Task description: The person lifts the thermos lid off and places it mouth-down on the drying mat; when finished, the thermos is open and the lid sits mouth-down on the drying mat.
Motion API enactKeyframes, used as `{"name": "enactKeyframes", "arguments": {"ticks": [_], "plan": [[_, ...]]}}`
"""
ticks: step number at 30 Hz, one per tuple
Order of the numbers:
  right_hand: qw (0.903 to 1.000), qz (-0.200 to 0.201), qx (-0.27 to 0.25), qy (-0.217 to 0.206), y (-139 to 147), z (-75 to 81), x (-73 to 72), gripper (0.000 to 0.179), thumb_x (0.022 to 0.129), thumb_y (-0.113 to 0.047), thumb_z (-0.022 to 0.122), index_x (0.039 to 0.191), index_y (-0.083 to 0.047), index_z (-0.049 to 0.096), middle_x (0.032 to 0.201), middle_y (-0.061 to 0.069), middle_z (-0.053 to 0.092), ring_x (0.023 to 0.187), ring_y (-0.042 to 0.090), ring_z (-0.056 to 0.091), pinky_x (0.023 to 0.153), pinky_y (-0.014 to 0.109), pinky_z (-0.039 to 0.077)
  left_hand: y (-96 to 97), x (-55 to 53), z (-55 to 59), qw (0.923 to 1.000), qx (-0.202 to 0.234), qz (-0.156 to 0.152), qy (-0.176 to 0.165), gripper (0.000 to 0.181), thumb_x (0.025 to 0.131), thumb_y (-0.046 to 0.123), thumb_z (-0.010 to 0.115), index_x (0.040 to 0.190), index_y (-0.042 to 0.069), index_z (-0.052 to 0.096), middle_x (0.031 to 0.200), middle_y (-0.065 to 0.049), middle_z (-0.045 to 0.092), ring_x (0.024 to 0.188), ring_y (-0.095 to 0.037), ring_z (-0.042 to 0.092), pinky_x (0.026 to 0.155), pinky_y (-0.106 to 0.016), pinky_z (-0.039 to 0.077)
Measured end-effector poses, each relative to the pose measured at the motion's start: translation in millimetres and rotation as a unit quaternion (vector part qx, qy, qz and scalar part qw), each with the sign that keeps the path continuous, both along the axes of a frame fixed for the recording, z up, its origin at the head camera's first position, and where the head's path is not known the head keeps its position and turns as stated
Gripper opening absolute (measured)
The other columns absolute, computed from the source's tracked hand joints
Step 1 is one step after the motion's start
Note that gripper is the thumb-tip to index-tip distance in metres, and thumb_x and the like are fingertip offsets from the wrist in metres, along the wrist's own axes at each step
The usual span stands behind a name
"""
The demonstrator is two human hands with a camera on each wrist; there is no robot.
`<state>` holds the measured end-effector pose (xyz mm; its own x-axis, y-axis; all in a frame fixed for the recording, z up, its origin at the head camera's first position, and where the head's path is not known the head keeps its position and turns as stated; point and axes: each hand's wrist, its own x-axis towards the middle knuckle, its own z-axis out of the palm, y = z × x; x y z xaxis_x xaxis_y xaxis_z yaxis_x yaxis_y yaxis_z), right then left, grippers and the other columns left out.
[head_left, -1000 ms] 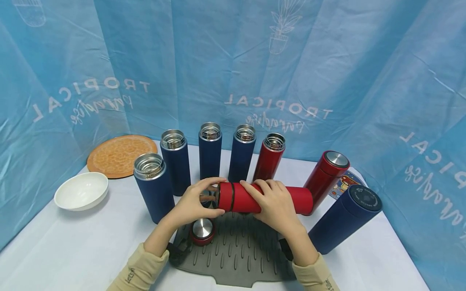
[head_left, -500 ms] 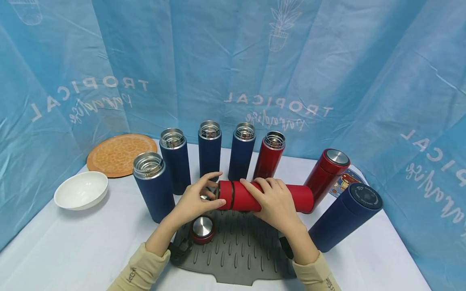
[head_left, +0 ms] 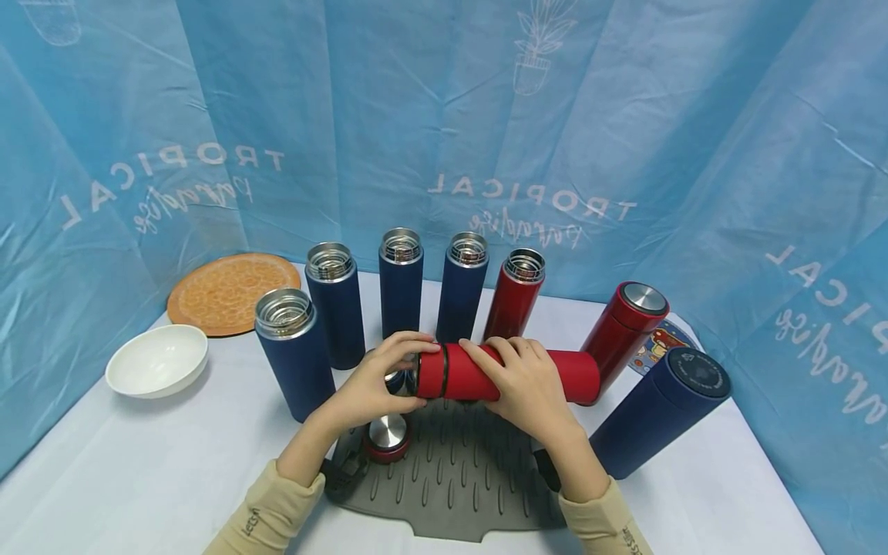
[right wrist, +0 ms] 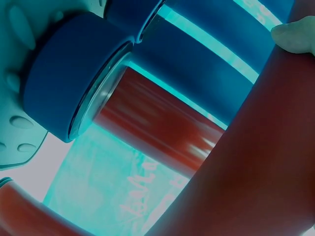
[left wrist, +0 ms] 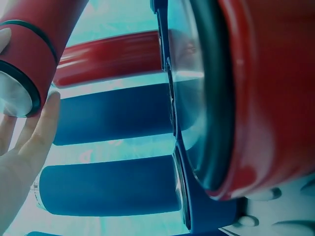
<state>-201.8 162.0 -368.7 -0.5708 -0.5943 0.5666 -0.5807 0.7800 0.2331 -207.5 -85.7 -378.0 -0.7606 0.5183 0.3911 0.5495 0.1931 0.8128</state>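
A red thermos bottle (head_left: 576,376) lies sideways in the air above a grey ribbed mat (head_left: 451,489), its lid end to the left. My right hand (head_left: 523,385) grips its body from above. At the lid (head_left: 432,372), my left hand (head_left: 371,385) holds on with thumb in front and fingers behind. The left wrist view shows the lid's steel top (left wrist: 14,96) with left fingers (left wrist: 44,123) along its edge. A dark gap ring separates lid from body. Below my left hand sits a loose red lid (head_left: 387,439) with a steel top.
Uncapped blue bottles (head_left: 294,362) and a red one (head_left: 513,304) stand behind the mat. Capped red (head_left: 624,331) and blue (head_left: 659,412) bottles are at the right. Blue lids (right wrist: 74,73) sit on the mat. A white bowl (head_left: 158,361) and round orange board (head_left: 232,297) lie left.
My left fingers were spread away from the lid half a second ago and now lie against it again. The bottle and right hand stay nearly in place.
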Motion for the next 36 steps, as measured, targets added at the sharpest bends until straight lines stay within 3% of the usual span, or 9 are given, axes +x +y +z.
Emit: {"name": "enactKeyframes", "arguments": {"ticks": [3,7,14,18,21,23,28,32,36], "plan": [[1.0000,0.003,-0.002,0.002,0.1,-0.1,0.2,0.095,0.049,-0.038,0.089,0.133,-0.024,0.047,0.106,0.010,0.061,0.090,0.029,0.058,0.081,0.043,0.049,0.1,0.2,0.0,1.0000,0.005,0.003,-0.003,0.067,0.069,-0.004,0.076,0.128,0.014,0.050,0.135,-0.004,0.041,0.123,-0.022,0.042,0.092,-0.036,0.046],[1.0000,0.004,-0.005,0.000,0.2,0.4,0.1,0.094,0.049,-0.037,0.089,0.133,-0.024,0.048,0.106,0.010,0.061,0.090,0.029,0.057,0.081,0.043,0.049,0.2,1.1,1.3,0.9993,0.005,0.016,-0.034,0.067,0.071,0.001,0.076,0.130,0.018,0.049,0.132,-0.003,0.043,0.118,-0.023,0.046,0.090,-0.035,0.048],[1.0000,0.002,-0.007,-0.002,0.4,1.7,-0.3,0.093,0.050,-0.037,0.089,0.132,-0.025,0.048,0.106,0.010,0.061,0.090,0.029,0.058,0.081,0.043,0.049,0.4,1.2,0.5,0.9967,-0.001,0.032,-0.074,0.066,0.077,0.015,0.074,0.135,0.015,0.043,0.127,-0.012,0.048,0.108,-0.032,0.053,0.082,-0.041,0.052],[1.0000,0.000,-0.006,-0.005,0.6,1.7,0.3,0.093,0.049,-0.036,0.089,0.132,-0.025,0.048,0.106,0.010,0.061,0.090,0.029,0.057,0.082,0.044,0.049,0.8,0.9,-0.2,0.9948,-0.013,0.052,-0.086,0.065,0.078,0.018,0.074,0.136,0.018,0.043,0.125,-0.013,0.052,0.104,-0.029,0.056,0.076,-0.032,0.054],[1.0000,-0.001,-0.005,-0.007,1.0,1.6,0.6,0.094,0.049,-0.037,0.089,0.133,-0.025,0.048,0.107,0.010,0.060,0.090,0.029,0.057,0.081,0.044,0.049,1.0,1.1,-0.3,0.9937,-0.016,0.058,-0.094,0.067,0.079,0.020,0.073,0.137,0.021,0.040,0.126,-0.012,0.052,0.102,-0.027,0.057,0.075,-0.031,0.054],[1.0000,-0.002,-0.003,-0.008,1.4,1.7,0.7,0.095,0.049,-0.036,0.089,0.133,-0.025,0.048,0.107,0.010,0.060,0.091,0.029,0.057,0.082,0.044,0.049,0.9,1.3,-0.2,0.9945,-0.018,0.051,-0.090,0.073,0.078,0.021,0.075,0.140,0.024,0.037,0.133,-0.009,0.046,0.108,-0.026,0.054,0.080,-0.035,0.052],[0.9999,-0.005,0.000,-0.010,2.0,1.9,0.8,0.096,0.048,-0.035,0.090,0.133,-0.025,0.048,0.108,0.010,0.061,0.091,0.030,0.058,0.082,0.044,0.048,0.6,0.9,0.0,0.9993,-0.009,0.004,-0.037,0.084,0.071,0.012,0.080,0.142,0.019,0.035,0.146,-0.002,0.027,0.127,-0.025,0.039,0.096,-0.041,0.043],[1.0000,-0.002,-0.002,-0.005,1.7,2.4,1.0,0.095,0.048,-0.035,0.090,0.133,-0.024,0.048,0.107,0.011,0.061,0.090,0.030,0.058,0.082,0.044,0.049,0.3,0.3,0.3,0.9999,0.002,-0.009,-0.003,0.074,0.070,0.001,0.077,0.135,0.014,0.044,0.142,-0.004,0.033,0.127,-0.023,0.037,0.095,-0.038,0.044],[1.0000,0.001,-0.004,-0.001,1.4,2.2,1.1,0.094,0.048,-0.035,0.090,0.132,-0.024,0.049,0.106,0.011,0.061,0.090,0.030,0.058,0.081,0.044,0.049,0.4,0.6,0.8,1.0000,0.008,-0.005,0.001,0.068,0.070,-0.005,0.075,0.129,0.014,0.049,0.135,-0.005,0.040,0.123,-0.023,0.042,0.092,-0.036,0.046]]}}
